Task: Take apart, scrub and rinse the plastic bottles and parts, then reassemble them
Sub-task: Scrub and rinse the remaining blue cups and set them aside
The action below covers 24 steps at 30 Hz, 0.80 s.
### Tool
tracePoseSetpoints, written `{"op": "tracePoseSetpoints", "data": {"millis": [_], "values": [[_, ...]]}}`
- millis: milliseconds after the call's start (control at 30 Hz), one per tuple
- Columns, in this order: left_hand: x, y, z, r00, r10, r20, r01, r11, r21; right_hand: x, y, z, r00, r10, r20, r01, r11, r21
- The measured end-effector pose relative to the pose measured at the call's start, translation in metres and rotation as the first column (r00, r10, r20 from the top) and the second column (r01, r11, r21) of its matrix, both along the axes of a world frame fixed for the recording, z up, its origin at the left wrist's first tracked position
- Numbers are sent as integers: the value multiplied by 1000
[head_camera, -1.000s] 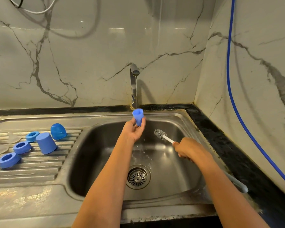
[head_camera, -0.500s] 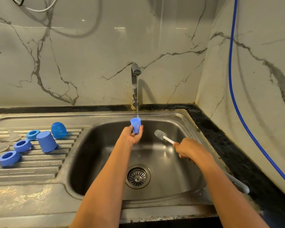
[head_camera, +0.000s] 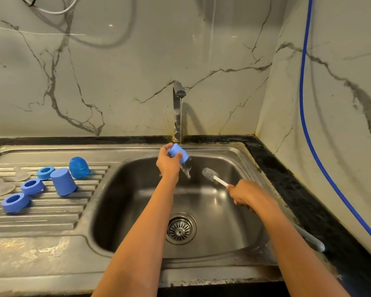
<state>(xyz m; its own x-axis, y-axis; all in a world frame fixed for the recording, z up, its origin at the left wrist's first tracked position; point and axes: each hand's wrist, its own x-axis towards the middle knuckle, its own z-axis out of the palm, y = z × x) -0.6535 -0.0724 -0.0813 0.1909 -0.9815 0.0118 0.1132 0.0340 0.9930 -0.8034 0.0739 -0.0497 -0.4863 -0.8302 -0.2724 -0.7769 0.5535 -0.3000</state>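
My left hand grips a small blue plastic cup under the running tap, tipped so that water pours out of it into the sink basin. My right hand holds the white handle of a bottle brush, its grey bristle head pointing up and left, just right of the cup. On the drainboard at the left lie three blue rings, an upturned blue cup, a blue dome cap and clear teats.
The drain strainer sits in the basin's middle. A black counter edge runs along the right, with a blue hose down the marble wall. A white handle end lies on the sink's right rim.
My left hand has turned the blue cup from upright under the stream to tipped over, and water now spills out of it. The brush hand has barely moved.
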Motion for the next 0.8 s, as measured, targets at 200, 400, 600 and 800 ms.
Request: {"op": "tracePoseSetpoints", "data": {"millis": [200,400,600,800], "values": [[15,4,17,934,-25,356,64,993,-98,3,3,2,1000,20,-15,-21,1000,-17],[39,17,42,889,139,436,19,941,-339,8,5,4,999,37,-15,-38,998,-53],[67,30,10,653,-85,752,98,995,27,19,11,9,999,47,-11,-48,997,-67],[97,48,12,734,-38,679,70,997,-20,40,11,8,995,96,23,-94,992,-89]]}}
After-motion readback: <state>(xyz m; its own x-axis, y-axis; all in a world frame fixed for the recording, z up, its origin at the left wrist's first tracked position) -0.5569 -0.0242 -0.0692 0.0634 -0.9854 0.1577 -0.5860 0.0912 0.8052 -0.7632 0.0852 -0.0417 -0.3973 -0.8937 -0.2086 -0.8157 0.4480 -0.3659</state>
